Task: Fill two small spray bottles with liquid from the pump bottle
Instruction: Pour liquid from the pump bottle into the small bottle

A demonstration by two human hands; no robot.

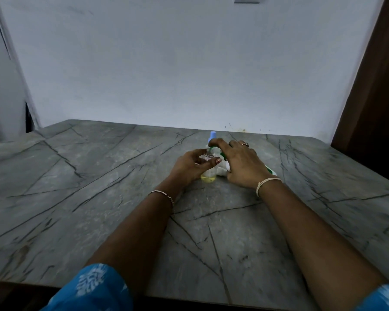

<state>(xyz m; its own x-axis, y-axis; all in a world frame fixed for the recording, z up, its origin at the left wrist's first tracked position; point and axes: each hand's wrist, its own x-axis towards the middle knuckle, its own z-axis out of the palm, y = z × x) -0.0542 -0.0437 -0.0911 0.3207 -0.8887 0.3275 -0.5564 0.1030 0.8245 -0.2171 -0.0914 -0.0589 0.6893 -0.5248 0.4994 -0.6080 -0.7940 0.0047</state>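
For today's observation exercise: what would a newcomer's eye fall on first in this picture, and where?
Two bare hands meet mid-way across the grey, dark-veined stone table. The left hand grips a small clear plastic bottle with yellow liquid at its bottom; the right hand grasps a white and green pump bottle beside it. Just behind stands a small bottle with a light blue cap.

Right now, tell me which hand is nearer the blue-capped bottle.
Right. The right hand lies over the pump bottle, its fingertips just in front of the blue-capped bottle; the left hand is farther back, gripping the clear spray bottle.
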